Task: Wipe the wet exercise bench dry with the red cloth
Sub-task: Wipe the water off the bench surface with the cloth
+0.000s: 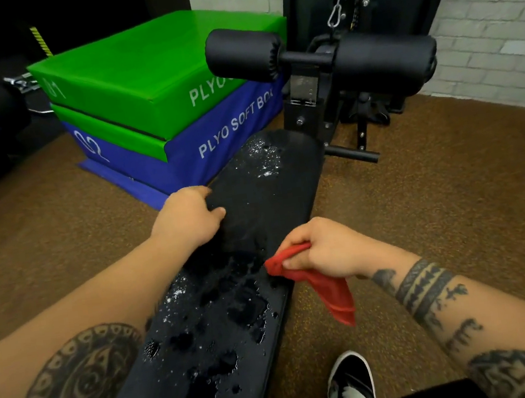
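A long black padded exercise bench (264, 198) runs from the bottom left up to the middle. Water drops and puddles lie on its near half and near its far end. My left hand (187, 219) grips the bench's left edge, thumb on top of the pad. My right hand (323, 250) holds a bunched red cloth (327, 290) at the bench's right edge; part of the cloth hangs down beside the pad.
Black foam leg rollers (319, 56) on a metal frame stand beyond the bench's far end. A stack of green and blue plyo soft boxes (158, 112) sits left of it. Brown carpet surrounds the bench. My shoe (351, 383) is on the floor to the right.
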